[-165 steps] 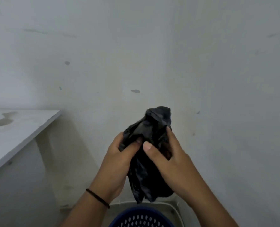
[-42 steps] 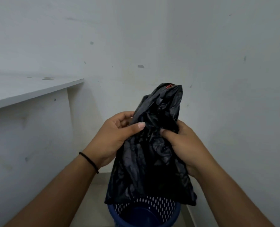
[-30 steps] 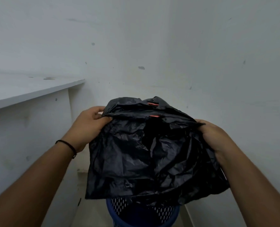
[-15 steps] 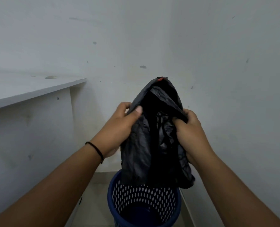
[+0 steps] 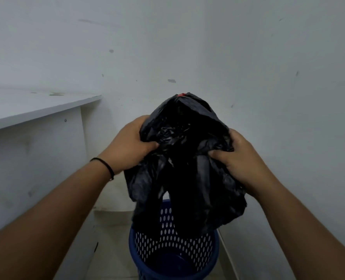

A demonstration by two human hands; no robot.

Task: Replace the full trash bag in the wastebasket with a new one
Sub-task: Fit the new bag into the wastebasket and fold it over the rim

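Observation:
A crumpled black trash bag [image 5: 187, 168] with a bit of red drawstring at its top hangs in the air between both hands. My left hand [image 5: 127, 146] grips its left edge, thumb pressed into the plastic. My right hand [image 5: 236, 158] grips the right edge with curled fingers. The bag's mouth is partly spread and faces me. Directly below stands a blue perforated wastebasket [image 5: 173, 257] on the floor; what I can see of its inside is bare. The bag's lower end dangles just above the basket's rim.
A white shelf or desk top [image 5: 36, 106] juts out at the left, with its white side panel [image 5: 32, 158] beneath. White walls meet in a corner behind the basket. Pale floor tiles [image 5: 111, 219] show between the panel and the basket.
The hands have moved slightly apart, widening the bag's mouth after it was bunched narrow. The bag sits a little lower over the basket. Earlier it was a tight wad, then stretched wide.

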